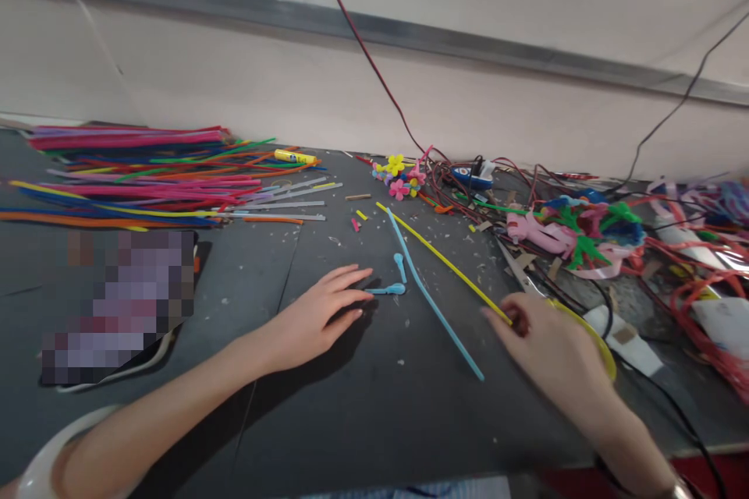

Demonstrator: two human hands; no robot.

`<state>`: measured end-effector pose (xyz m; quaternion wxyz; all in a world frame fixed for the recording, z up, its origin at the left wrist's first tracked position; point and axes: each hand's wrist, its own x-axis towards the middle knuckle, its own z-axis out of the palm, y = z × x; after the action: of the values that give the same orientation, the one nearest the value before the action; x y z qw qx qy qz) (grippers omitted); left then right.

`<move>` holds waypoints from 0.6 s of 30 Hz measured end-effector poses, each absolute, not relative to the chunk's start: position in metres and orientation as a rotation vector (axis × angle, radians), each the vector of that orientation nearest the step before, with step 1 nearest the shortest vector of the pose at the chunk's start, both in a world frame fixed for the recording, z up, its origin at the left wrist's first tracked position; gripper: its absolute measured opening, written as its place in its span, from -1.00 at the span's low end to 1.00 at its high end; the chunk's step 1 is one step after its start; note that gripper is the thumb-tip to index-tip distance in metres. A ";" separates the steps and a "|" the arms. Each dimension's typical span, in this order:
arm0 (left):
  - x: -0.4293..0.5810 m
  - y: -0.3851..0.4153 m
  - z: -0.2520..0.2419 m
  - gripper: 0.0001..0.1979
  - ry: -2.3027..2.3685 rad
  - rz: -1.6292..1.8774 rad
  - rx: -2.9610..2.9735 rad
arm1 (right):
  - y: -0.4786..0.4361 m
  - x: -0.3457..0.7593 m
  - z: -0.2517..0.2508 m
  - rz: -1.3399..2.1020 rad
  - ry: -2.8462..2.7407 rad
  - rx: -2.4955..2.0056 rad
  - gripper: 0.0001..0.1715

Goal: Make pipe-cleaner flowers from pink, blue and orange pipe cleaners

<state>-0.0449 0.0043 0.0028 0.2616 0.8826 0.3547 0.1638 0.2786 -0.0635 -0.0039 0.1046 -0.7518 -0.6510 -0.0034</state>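
Note:
My left hand (324, 316) is low over the dark table, fingers apart, its fingertips close to two small light-blue looped pieces (396, 289) with short stems. Whether it touches them I cannot tell. On the right, the fingers of my right hand (544, 331) are closed on the near end of a yellow pipe cleaner (445, 259), which slants away to the far left. Between the hands lies a long light-blue pipe cleaner (434, 304), slightly bent. Partly under my right hand sit scissors with yellow handles (602, 347), their blades (518, 265) pointing away from me.
Bundles of coloured pipe cleaners (146, 191) and a yellow tube (296, 157) lie at the back left. A phone-like object (190, 273), partly blurred, is nearer. Small flowers (399, 179), cables (509, 171), pink and green pieces (579, 230) and red ribbon (702, 304) crowd the right.

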 end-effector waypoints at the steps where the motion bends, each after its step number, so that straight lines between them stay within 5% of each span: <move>1: -0.043 0.004 0.002 -0.70 0.948 0.411 2.445 | -0.062 0.264 -0.005 0.080 -1.992 -2.167 -0.69; 13: -0.036 -0.004 -0.011 -0.51 1.358 0.569 2.718 | -0.048 0.203 0.026 0.667 -2.154 -1.806 -0.83; 18: -0.024 -0.013 0.022 -0.60 0.924 0.878 3.104 | -0.050 0.183 0.051 0.986 -2.189 -1.409 -0.88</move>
<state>-0.0238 -0.0129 0.0220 -0.1068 0.9198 0.2737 0.2602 0.1830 -0.0496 0.0514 0.1777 -0.4981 -0.7739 0.3485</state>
